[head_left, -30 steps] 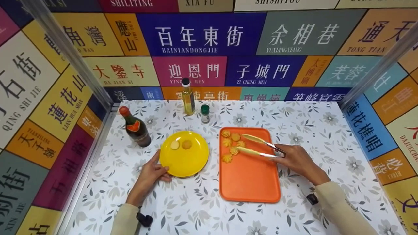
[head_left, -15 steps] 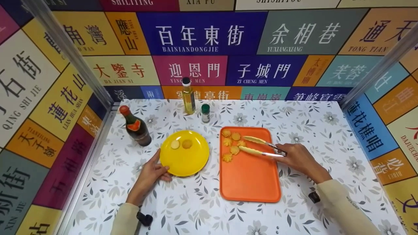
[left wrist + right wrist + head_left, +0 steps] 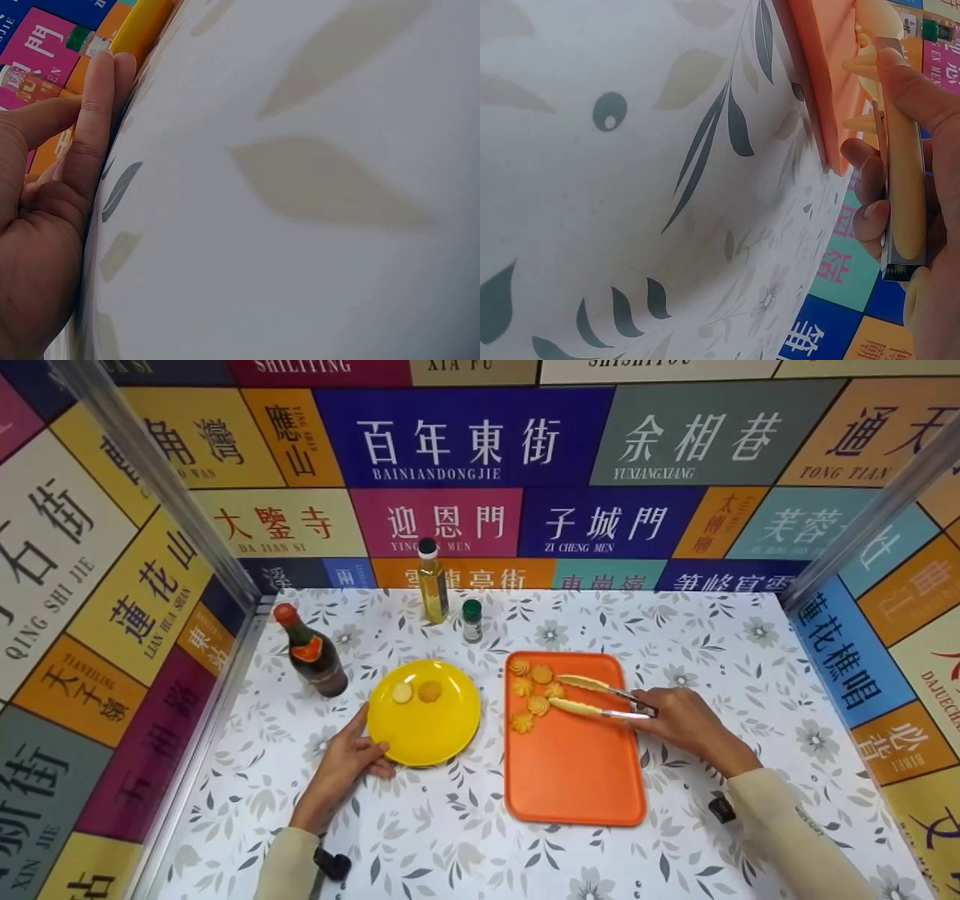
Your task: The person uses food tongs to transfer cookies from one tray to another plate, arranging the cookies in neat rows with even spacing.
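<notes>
In the head view my left hand point(image 3: 345, 769) holds the left edge of a yellow plate point(image 3: 420, 739), thumb at its rim. On the plate lie a pale round cookie point(image 3: 403, 692) and a browner cookie point(image 3: 430, 691). My right hand point(image 3: 686, 727) grips metal food tongs point(image 3: 611, 712) with cream-coloured tips over an orange tray point(image 3: 574, 780). The tong tips stand apart, close to a swirled cookie point(image 3: 554, 690) among several cookies at the tray's upper left. In the right wrist view, thumb and curled fingers wrap the tongs' handle point(image 3: 906, 187).
A dark bottle with a red cap point(image 3: 319, 664) stands left of the plate. Behind the plate are an oil bottle point(image 3: 433, 592) and a small green-capped jar point(image 3: 472, 622). Printed panels point(image 3: 457, 442) wall the flowered table point(image 3: 450, 847) at the back and sides.
The tongs have shifted slightly right, away from the leftmost cookies, and their lower tip has drawn back a little. The left hand and the plate stay put.
</notes>
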A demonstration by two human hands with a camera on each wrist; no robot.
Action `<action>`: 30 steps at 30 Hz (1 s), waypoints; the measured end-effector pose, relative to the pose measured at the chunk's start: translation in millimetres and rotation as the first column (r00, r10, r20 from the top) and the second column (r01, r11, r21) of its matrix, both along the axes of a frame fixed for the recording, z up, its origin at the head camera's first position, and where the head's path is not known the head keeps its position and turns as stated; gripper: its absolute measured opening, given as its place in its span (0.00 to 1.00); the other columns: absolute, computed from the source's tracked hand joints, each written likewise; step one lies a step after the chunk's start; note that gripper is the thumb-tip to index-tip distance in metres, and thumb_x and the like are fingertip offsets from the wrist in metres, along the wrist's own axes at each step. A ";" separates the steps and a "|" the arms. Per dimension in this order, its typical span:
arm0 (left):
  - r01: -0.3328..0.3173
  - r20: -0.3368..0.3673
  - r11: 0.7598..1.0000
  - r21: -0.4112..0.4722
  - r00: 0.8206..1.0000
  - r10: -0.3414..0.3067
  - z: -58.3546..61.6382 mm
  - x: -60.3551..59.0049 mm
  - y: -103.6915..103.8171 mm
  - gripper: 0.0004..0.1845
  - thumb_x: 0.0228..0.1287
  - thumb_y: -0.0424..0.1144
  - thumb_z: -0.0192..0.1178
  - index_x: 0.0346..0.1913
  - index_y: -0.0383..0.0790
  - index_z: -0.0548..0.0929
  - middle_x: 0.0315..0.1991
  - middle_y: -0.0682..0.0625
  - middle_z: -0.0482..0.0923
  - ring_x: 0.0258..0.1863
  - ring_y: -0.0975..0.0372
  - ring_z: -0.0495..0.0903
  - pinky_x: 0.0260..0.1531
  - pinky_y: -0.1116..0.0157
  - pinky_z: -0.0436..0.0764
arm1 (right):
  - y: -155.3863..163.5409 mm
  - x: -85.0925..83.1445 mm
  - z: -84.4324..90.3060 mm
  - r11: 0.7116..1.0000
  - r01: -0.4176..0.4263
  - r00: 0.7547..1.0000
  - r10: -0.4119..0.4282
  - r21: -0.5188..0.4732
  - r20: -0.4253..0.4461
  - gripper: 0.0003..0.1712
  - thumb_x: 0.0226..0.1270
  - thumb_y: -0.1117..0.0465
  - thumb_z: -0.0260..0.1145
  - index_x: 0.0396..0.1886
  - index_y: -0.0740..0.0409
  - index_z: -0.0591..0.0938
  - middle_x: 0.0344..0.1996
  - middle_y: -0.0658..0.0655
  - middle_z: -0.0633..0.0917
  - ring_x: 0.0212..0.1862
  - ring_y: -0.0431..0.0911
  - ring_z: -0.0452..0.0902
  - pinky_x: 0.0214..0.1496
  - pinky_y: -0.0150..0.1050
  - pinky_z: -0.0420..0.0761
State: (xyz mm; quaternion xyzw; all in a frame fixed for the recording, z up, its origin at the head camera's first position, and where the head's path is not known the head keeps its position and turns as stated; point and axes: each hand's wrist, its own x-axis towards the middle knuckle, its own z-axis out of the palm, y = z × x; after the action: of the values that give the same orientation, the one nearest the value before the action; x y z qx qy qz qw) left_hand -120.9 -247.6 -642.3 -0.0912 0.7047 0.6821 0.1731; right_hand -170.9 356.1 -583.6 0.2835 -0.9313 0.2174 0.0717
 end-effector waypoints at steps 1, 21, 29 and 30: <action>0.000 -0.010 1.000 0.007 1.000 0.000 -0.3 0.2 0.1 0.51 0.79 0.36 0.69 0.92 0.58 0.49 0.41 0.31 0.89 0.34 0.43 0.93 0.43 0.54 0.95 | 0.0 -0.8 -0.5 1.000 -0.003 1.000 0.003 -0.001 -0.005 0.28 0.63 0.51 0.86 0.55 0.65 0.93 0.34 0.55 0.93 0.30 0.43 0.80 0.33 0.45 0.83; 0.003 -0.013 1.000 0.010 1.000 -0.002 -0.2 0.8 -0.2 0.51 0.78 0.36 0.70 0.92 0.59 0.50 0.41 0.31 0.89 0.35 0.44 0.93 0.44 0.53 0.95 | -0.6 -2.0 -0.4 1.000 -0.005 1.000 0.005 0.007 0.012 0.28 0.63 0.52 0.87 0.58 0.64 0.93 0.34 0.56 0.94 0.27 0.41 0.77 0.33 0.42 0.79; -0.006 -0.005 1.000 0.004 1.000 0.006 -0.2 1.1 0.1 0.50 0.79 0.36 0.69 0.92 0.59 0.50 0.41 0.31 0.89 0.35 0.43 0.92 0.45 0.53 0.95 | 2.9 3.1 -0.4 1.000 -0.016 0.999 0.016 -0.005 -0.046 0.26 0.62 0.54 0.87 0.54 0.65 0.93 0.30 0.54 0.92 0.25 0.38 0.75 0.30 0.42 0.79; -0.004 -0.011 1.000 0.007 1.000 0.004 -0.3 1.3 0.0 0.50 0.79 0.35 0.69 0.92 0.58 0.50 0.41 0.31 0.89 0.35 0.43 0.92 0.45 0.53 0.95 | 3.5 3.8 -0.7 1.000 -0.018 0.998 0.018 -0.006 -0.055 0.25 0.61 0.55 0.87 0.54 0.65 0.93 0.30 0.55 0.92 0.25 0.39 0.75 0.30 0.42 0.79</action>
State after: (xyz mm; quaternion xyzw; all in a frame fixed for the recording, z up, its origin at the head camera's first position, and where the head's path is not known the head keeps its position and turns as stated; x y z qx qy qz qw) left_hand -119.6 -247.6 -642.6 -0.0883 0.7031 0.6852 0.1684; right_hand -167.1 359.6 -584.3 0.2974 -0.9256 0.2134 0.0961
